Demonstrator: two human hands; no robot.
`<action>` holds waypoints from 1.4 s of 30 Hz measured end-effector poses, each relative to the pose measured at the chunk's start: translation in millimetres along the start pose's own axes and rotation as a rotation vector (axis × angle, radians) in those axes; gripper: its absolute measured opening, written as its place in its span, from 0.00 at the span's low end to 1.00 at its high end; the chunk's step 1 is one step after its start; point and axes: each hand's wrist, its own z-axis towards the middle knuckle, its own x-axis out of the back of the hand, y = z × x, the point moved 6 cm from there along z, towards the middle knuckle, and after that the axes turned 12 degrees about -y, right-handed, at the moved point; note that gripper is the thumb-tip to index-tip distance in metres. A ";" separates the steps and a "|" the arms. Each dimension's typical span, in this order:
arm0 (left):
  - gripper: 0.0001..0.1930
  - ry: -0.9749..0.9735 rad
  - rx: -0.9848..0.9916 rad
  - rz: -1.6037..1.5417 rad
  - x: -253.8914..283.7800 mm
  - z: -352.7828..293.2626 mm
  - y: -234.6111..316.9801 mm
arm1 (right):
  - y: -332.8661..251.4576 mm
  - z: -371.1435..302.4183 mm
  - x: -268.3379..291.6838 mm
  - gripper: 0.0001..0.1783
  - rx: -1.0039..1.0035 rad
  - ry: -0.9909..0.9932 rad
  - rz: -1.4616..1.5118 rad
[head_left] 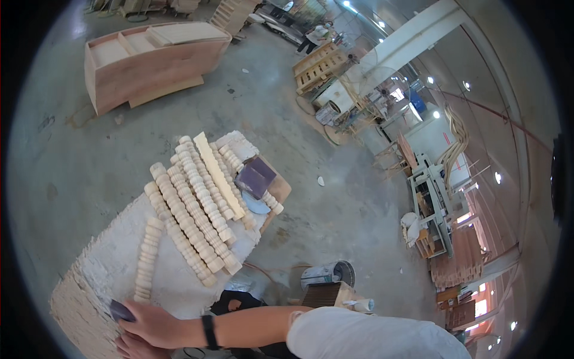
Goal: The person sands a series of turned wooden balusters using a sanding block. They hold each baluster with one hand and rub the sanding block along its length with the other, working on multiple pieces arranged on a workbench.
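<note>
- While a dark pad point(121, 311) is pinched by the right hand point(148, 323), the left hand point(139, 347) is partly hidden; its grip cannot be told.
- A turned spindle point(147, 258) is laid on the worktop point(112, 257), near the right hand.

Bench point(110, 254) stood ahead and left; row of turned spindles point(186, 215) lay side by side across its far part, with a block point(257, 178) resting over the row's right side and a lone spindle point(147, 257) lying apart to the left, nearer. Right hand point(146, 323) was at that spindle's near end, a pad point(122, 311) at its fingertips, left hand point(139, 347) just before it. On the floor, a cabinet point(155, 69) stood behind the bench, a bucket point(320, 275) to its right, a machine point(423, 179) farther right.
</note>
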 end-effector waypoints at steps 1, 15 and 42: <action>0.20 0.052 -0.060 0.072 6.5 1.7 2.8 | 1.0 -12.5 2.8 0.27 0.020 0.008 -0.011; 0.15 0.349 -0.221 0.063 33.3 -1.9 18.7 | 19.0 -34.2 2.6 0.24 0.060 -0.034 -0.064; 0.14 0.067 -0.113 0.207 35.5 -1.7 22.6 | 18.5 -17.7 -1.8 0.22 0.096 0.066 -0.016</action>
